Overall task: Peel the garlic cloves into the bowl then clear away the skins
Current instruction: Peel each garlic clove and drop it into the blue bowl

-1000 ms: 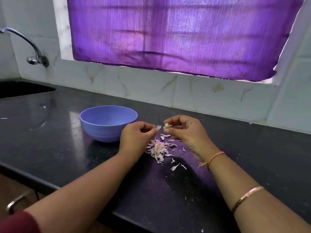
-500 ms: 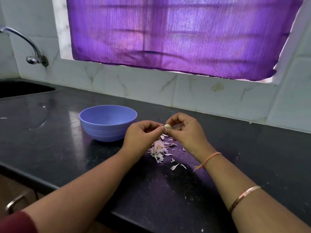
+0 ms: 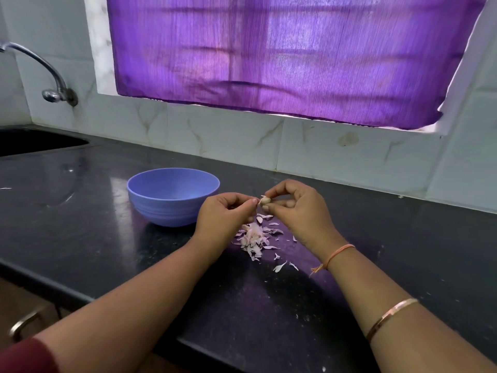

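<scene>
i see both hands raised a little above the dark countertop, meeting just right of the blue bowl. the right hand holds the garlic clove between its thumb and curled fingertips, the other fingers folded in under it. the left hand is curled too, thumb and forefinger drawn narrow and pinched at the left end of the clove, where a pale bit of skin sticks out. so the clove sits in the air between the two hands, over the skins and near the bowl's right side, not in the bowl. the pile of skins lies on the counter right under the hands, with loose flakes scattered to its near right. the bowl stands upright to the left of the pile; its bottom is hidden from me. a thread bracelet circles the right wrist, a bangle sits nearer on that forearm, and a dark red sleeve shows at the near left. at the far left are the sink and tap, with a purple curtain over the window on the far wall.
</scene>
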`<state>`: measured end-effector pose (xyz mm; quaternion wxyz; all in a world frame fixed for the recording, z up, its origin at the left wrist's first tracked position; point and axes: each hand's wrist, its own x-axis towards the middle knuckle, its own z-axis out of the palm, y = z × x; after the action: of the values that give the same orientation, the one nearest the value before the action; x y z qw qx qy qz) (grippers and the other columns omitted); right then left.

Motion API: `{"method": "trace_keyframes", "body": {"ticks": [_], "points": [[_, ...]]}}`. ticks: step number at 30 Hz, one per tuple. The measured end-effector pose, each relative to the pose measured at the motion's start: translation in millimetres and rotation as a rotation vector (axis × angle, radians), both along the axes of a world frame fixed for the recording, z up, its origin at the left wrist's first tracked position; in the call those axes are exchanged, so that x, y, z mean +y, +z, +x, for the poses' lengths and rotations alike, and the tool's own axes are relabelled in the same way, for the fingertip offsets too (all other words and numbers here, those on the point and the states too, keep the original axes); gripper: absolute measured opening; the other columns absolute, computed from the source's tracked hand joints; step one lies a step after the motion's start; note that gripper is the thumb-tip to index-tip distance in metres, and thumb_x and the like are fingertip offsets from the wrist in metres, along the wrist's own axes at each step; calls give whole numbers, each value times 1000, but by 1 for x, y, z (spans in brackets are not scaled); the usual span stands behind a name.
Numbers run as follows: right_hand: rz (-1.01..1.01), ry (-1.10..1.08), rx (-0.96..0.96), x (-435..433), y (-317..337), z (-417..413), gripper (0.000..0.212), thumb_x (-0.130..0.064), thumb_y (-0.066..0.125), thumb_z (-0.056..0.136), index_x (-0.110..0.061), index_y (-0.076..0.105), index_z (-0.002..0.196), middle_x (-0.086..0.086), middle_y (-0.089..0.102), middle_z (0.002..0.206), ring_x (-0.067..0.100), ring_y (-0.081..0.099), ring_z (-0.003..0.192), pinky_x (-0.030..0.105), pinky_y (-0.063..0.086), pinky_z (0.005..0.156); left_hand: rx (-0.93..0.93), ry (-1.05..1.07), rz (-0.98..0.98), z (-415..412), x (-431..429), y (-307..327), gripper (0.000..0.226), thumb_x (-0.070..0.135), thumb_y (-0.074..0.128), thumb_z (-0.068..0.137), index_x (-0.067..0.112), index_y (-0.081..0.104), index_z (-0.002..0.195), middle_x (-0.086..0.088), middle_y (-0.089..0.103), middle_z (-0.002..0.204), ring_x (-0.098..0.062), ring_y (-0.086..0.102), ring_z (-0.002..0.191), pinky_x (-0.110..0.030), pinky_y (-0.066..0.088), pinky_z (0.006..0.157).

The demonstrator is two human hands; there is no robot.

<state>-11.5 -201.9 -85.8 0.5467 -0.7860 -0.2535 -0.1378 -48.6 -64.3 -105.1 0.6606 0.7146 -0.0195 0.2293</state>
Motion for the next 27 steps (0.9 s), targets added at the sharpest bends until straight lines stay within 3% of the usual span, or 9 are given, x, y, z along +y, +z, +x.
{"method": "trace_keyframes", "body": {"ticks": [3,7,10,12,17,21,27], "points": [[-87,-60,-132,1,-2,3,14,2,73,74,-6,63,79,8,69,85,16,69,77,28,57,73,10,-48,-29,1,1,-1,14,12,65,86,16,72,75,-4,70,69,-11,61,63,-23,53,64],[-145,-94,-232,0,-2,6,13,0,74,73,-8,63,74,8,65,85,18,68,74,33,57,71,19,-76,-64,2,1,-1,11,12,66,85,13,73,76,-10,71,73,-14,60,66,-22,53,64],[-176,-91,-295,1,-3,6,12,2,72,74,-4,62,74,6,60,83,19,66,73,28,55,69,35,-92,-83,3,0,-1,10,12,67,84,13,73,75,-12,71,75,-15,60,67,-22,53,64],[-213,-97,-349,2,-3,6,11,3,71,74,-3,62,74,4,56,83,21,64,72,25,54,67,42,-98,-102,4,0,-1,10,11,67,83,13,73,74,-13,71,75,-17,61,68,-24,53,66],[-272,-78,-459,4,-5,8,13,7,70,72,-3,61,73,7,56,83,23,62,71,38,55,66,86,-118,-162,5,2,-2,7,7,66,83,3,72,82,-23,71,88,-27,65,83,-34,54,80],[-286,-48,-466,5,-4,6,12,7,69,73,-2,62,74,4,55,82,21,60,72,36,55,68,78,-105,-154,4,2,-2,8,4,63,85,3,69,80,-20,70,86,-21,65,79,-21,55,72],[-146,-39,-266,6,-3,5,11,2,73,73,-2,64,76,8,62,84,20,66,74,29,56,70,50,-68,-88,5,2,-1,11,7,63,86,7,70,76,-17,69,79,-16,60,70,-22,53,69]]}}
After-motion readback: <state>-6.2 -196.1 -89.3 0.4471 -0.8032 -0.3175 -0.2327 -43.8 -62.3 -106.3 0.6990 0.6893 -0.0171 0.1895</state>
